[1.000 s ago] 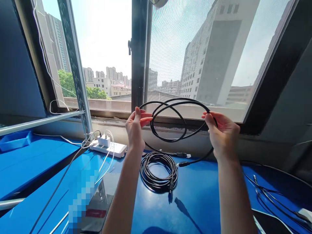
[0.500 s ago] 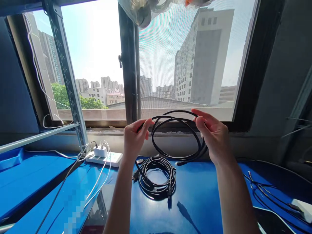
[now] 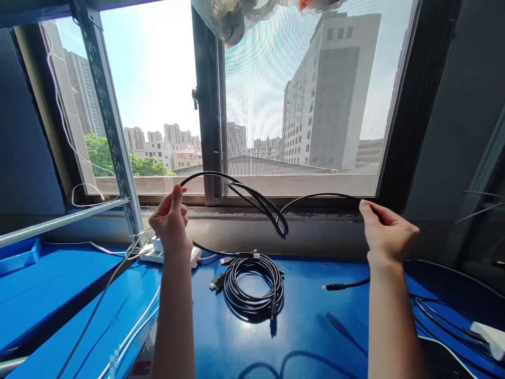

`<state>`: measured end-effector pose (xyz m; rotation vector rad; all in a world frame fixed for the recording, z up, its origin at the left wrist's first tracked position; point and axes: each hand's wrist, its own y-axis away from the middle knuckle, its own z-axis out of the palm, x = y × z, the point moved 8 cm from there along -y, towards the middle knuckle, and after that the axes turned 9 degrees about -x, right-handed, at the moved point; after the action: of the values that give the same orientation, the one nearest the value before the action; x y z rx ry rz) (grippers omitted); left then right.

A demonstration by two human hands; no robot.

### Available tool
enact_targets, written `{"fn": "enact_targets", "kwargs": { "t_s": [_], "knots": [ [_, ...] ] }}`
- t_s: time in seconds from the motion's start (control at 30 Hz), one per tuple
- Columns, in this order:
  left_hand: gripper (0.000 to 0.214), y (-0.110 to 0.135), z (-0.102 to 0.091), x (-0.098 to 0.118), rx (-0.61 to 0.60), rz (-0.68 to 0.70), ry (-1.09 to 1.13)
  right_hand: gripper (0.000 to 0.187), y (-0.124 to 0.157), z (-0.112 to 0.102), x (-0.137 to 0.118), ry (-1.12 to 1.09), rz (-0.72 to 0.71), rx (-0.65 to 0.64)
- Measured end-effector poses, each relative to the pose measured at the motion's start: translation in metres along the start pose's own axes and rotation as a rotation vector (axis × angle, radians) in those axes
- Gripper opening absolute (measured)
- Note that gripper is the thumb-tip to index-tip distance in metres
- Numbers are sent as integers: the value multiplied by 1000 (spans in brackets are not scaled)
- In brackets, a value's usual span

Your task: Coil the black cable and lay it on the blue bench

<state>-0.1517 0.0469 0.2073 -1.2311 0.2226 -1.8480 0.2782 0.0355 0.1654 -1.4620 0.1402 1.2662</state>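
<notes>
A black cable (image 3: 258, 197) stretches in the air between my hands, its middle still twisted in a narrow loop. My left hand (image 3: 170, 213) pinches it on the left, and a plug end (image 3: 246, 255) hangs from that side just above the coil. On the right, my right hand (image 3: 386, 226) is closed on the cable between thumb and fingers. Another plug end (image 3: 335, 287) dangles to the left of my right wrist. Below lies a coiled bundle of black cables (image 3: 252, 310) with several plugs, flat on the blue table (image 3: 311, 337).
A white power strip (image 3: 152, 255) with chargers sits behind my left forearm. White cords (image 3: 134, 331) run along the left. More black cables (image 3: 437, 316) and a white box (image 3: 489, 339) lie at the right. A metal shelf post (image 3: 108, 116) stands before the window.
My hands have moved apart, left hand to the left and right hand to the right. The round loops of cable between them have opened into a long, twisted span.
</notes>
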Motion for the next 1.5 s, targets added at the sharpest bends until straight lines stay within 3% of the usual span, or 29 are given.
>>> {"fn": "enact_targets", "kwargs": {
  "t_s": [0.1,0.17,0.27,0.37,0.47,0.6,0.77,0.87,0.97,1.13,1.27,1.37,1.5],
  "knots": [
    [14,-1,-9,2,72,-17,-15,35,2,-23,14,-51,118,233],
    [14,0,-5,3,52,-43,-16,32,3,-26,4,-69,82,276],
    [14,5,12,3,-76,-75,-28,29,4,-21,-20,-91,-6,239],
    [12,10,32,4,-248,-27,-61,31,6,-5,-41,-134,-50,109],
    [22,17,50,12,-412,138,-160,34,13,16,-61,-124,-105,-59],
    [25,33,72,20,-537,290,-323,40,29,45,-87,-99,-173,-324],
    [27,50,95,7,-682,168,-369,48,56,69,-120,-132,-288,-663],
    [33,54,97,-5,-716,41,-378,47,66,73,-128,-72,-332,-767],
    [34,53,94,-7,-698,0,-323,51,71,74,-131,-2,-394,-827],
    [34,47,84,0,-589,-7,-159,26,70,72,-133,129,-547,-779],
    [36,46,82,-1,-592,-115,-118,21,69,68,-135,212,-658,-594],
    [34,45,79,0,-560,-155,-89,19,72,71,-136,280,-694,-524],
    [34,42,73,-2,-502,-186,-85,18,73,64,-145,217,-752,-403]
  ]
}}
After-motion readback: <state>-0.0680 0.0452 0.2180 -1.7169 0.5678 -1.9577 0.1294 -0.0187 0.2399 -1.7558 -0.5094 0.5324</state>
